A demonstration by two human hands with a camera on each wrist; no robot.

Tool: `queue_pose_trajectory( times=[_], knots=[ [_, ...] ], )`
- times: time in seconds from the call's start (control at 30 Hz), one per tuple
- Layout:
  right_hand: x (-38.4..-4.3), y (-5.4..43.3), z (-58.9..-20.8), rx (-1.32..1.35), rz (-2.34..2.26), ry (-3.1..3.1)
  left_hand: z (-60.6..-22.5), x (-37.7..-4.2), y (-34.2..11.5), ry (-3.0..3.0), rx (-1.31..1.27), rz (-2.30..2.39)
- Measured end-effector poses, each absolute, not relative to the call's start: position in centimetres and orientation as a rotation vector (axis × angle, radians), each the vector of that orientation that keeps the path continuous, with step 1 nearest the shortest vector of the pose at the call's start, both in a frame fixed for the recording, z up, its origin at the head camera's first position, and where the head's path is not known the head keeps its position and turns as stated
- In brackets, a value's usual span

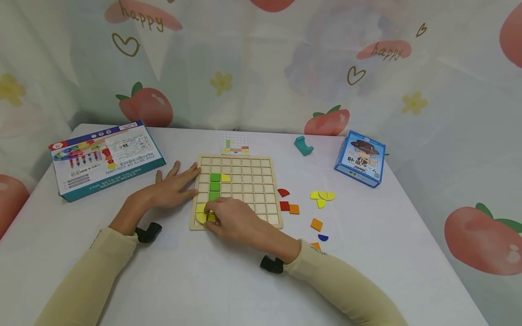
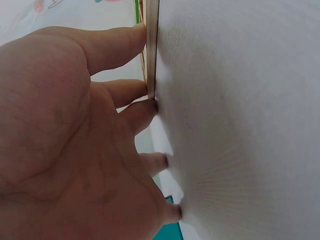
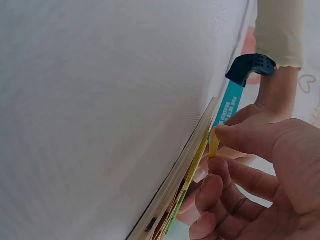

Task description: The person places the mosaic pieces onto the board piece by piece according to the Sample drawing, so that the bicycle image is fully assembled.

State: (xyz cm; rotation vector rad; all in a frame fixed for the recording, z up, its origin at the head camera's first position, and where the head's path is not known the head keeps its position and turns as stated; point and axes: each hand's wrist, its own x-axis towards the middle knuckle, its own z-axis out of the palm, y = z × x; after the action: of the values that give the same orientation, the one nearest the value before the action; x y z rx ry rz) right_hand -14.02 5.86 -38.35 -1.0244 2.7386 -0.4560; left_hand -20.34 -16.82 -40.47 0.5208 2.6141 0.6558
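A wooden grid board (image 1: 236, 158) lies on the table with a column of green square tiles (image 1: 215, 186) and a yellow piece (image 1: 225, 178) beside the top one. More yellow pieces (image 1: 200, 208) sit at its near left corner. Over that corner my right hand (image 1: 240, 222) pinches a thin yellow piece (image 3: 214, 142) between thumb and index finger, its outline partly hidden by the fingers. My left hand (image 1: 171, 186) is spread out, its thumb and fingertips (image 2: 137, 37) at the board's left edge.
A pattern card (image 1: 235, 144) lies behind the board. To its right are loose red (image 1: 284, 206), orange (image 1: 316, 224), yellow (image 1: 322, 195) and blue pieces (image 1: 323, 237). A beaded-boxes carton (image 1: 110, 158) stands back left; a blue box (image 1: 360, 158) and teal arch (image 1: 303, 146) back right.
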Motion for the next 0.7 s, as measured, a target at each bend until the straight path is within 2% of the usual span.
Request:
queue_pose_trajectory(
  times=[0.7],
  knots=[
    [-14.13,5.64,-39.02,-1.075,-0.414,2.774,-40.28,-20.21,-16.71,2.624,0.538,0.682]
  ],
)
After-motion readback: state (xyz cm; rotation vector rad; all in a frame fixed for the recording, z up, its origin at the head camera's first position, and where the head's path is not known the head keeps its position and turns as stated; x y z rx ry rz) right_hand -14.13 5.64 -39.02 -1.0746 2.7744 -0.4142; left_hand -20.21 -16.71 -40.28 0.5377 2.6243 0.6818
